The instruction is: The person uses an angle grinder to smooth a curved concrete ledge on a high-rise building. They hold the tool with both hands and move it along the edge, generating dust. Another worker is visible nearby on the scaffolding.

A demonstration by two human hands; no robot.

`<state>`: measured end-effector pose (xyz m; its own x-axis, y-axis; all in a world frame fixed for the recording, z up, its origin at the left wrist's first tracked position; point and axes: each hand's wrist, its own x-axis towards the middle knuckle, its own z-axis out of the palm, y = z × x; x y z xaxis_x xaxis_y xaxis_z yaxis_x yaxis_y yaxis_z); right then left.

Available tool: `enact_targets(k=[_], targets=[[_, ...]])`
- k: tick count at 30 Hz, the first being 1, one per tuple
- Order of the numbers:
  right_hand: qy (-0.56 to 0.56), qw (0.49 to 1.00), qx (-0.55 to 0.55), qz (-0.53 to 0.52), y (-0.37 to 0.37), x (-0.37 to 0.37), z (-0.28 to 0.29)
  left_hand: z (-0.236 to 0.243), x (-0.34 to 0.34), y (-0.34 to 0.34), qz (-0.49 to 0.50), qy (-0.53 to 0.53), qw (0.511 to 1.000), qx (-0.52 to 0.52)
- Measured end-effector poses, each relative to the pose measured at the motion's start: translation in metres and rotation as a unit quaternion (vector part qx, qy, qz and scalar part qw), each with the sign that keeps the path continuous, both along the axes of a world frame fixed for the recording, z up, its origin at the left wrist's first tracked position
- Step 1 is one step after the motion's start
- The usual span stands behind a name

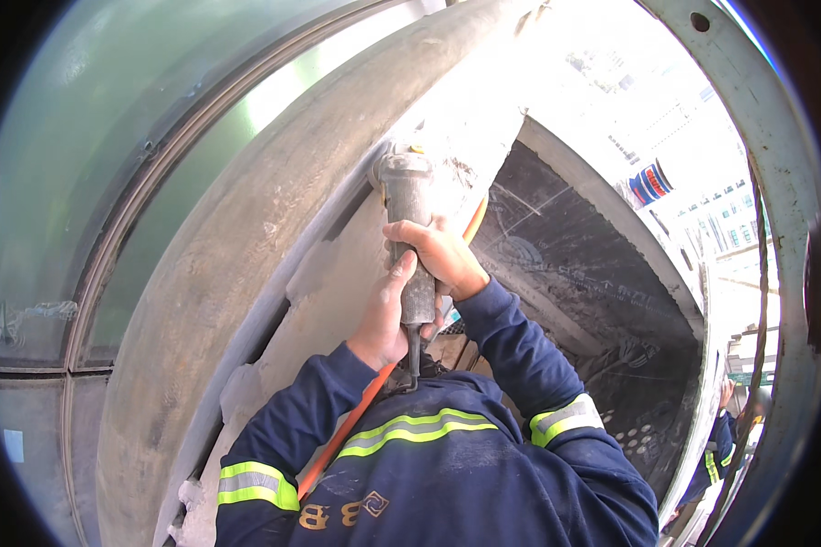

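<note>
Both my hands are wrapped round a dusty grey angle grinder [409,194], which points away from me. My left hand [383,319] grips the rear of its body. Higher up, nearer the grinder head, my right hand [440,253] closes over the body with its thumb across it. The black power cord [414,351] runs from the rear end toward my waist. The grinder head lies against or very near the edge beside a long curved grey beam [274,182]; whether its disc touches cannot be made out. Bright glare washes out the area beyond the head.
Left of the beam are green-tinted glass panels [55,182] in a metal frame. An orange hose or strap [356,415] passes my left side. On my right stands a dark sheet-lined panel [566,264], with a bucket [649,185], a rope [763,273] and another person [719,451] beyond.
</note>
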<state>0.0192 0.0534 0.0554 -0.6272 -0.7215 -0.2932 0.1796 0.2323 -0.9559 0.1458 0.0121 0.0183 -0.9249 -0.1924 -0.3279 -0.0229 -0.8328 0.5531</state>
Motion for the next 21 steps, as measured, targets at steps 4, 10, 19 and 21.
enact_targets(k=[4, 10, 19, 21], targets=[[-0.018, 1.0, -0.015, 0.015, -0.007, -0.013, -0.007, 0.0, -0.012, -0.005, 0.015, -0.002, 1.0, -0.007], [-0.014, 1.0, -0.012, -0.009, -0.013, -0.02, -0.008, 0.003, -0.021, -0.009, 0.023, -0.01, 0.999, -0.02], [-0.004, 1.0, -0.022, 0.001, 0.0, 0.0, 0.004, 0.011, -0.002, 0.004, 0.032, -0.017, 0.999, -0.003], [0.011, 1.0, -0.001, 0.016, 0.004, 0.003, 0.005, 0.012, 0.004, 0.007, 0.034, -0.012, 0.999, -0.007]])
